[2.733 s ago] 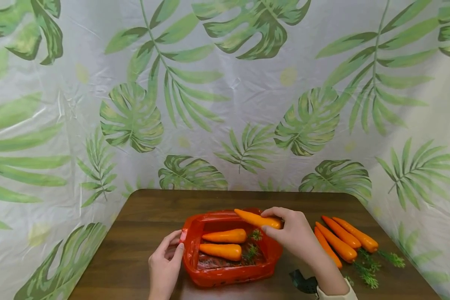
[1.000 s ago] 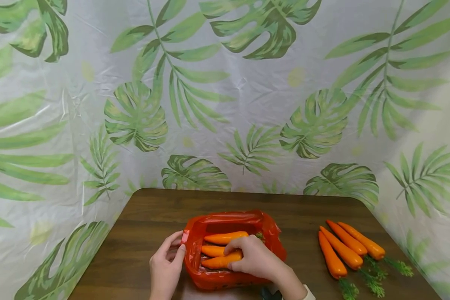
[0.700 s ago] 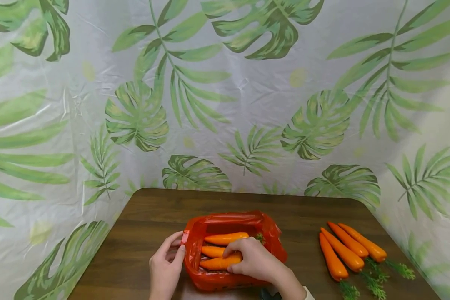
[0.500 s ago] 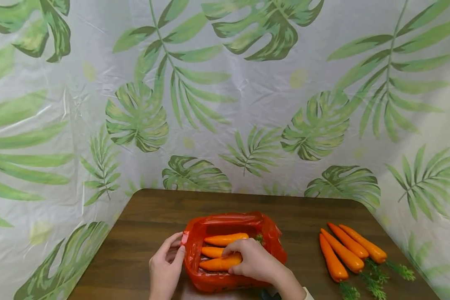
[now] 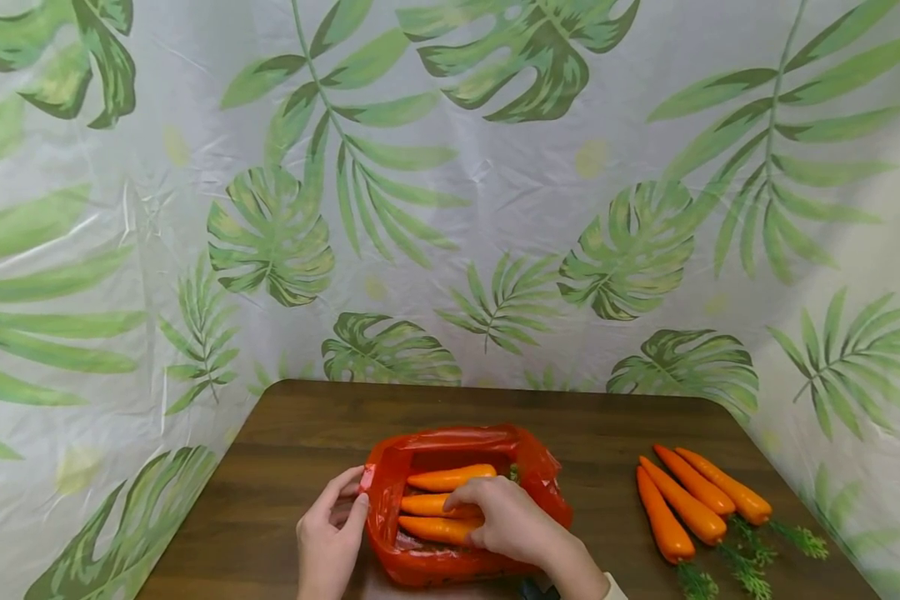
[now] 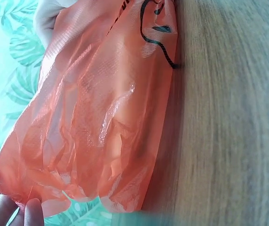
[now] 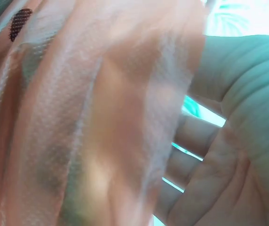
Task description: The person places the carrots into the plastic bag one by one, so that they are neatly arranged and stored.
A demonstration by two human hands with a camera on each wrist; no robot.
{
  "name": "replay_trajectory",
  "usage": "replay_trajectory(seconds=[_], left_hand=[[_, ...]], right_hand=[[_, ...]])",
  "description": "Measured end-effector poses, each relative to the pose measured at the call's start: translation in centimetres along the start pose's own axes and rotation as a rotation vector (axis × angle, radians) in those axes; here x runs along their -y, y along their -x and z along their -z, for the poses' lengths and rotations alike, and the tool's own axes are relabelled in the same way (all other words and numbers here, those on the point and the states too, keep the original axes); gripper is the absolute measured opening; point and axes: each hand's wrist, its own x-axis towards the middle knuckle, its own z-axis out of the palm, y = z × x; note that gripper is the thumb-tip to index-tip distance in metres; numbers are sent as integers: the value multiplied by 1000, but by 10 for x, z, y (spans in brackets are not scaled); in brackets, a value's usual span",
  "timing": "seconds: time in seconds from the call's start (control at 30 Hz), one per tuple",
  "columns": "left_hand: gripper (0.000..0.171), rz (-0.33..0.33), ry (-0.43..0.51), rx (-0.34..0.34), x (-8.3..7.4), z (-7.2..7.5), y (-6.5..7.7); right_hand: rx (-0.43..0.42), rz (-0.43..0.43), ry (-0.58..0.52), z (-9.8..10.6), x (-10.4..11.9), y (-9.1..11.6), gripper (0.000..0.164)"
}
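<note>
A red plastic bag (image 5: 457, 571) sits with its mouth wide at the middle of the table. Three orange carrots lie side by side inside: a rear carrot (image 5: 450, 477), a middle carrot (image 5: 423, 504) and a front carrot (image 5: 435, 529). My left hand (image 5: 330, 529) pinches the bag's left rim between thumb and fingers; in the left wrist view, fingertips (image 6: 33, 214) hold the thin plastic. My right hand (image 5: 517, 521) reaches into the bag over the stem ends of the carrots, its fingers loosely bent and the thumb beside the front carrot. The bag wall partly covers that hand in the right wrist view.
Several more carrots (image 5: 690, 504) with green leafy tops (image 5: 750, 558) lie on the table to the right of the bag. The brown wooden table (image 5: 307, 417) ends at a leaf-patterned sheet (image 5: 495, 208) behind. A dark object (image 5: 536, 590) shows under the right wrist.
My right hand carried a carrot into the bag and laid it in front of two others. Just now its fingers have loosened and the front carrot has settled. The left hand keeps its pinch.
</note>
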Motion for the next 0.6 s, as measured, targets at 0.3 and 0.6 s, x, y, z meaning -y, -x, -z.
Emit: replay_trajectory(seconds=[0.3, 0.6], left_hand=[[36, -5, -3, 2, -1, 0, -3], [35, 25, -21, -5, 0, 0, 0]], right_hand=[[-21, 4, 3, 3, -3, -1, 34], [-56, -13, -65, 14, 1, 6, 28]])
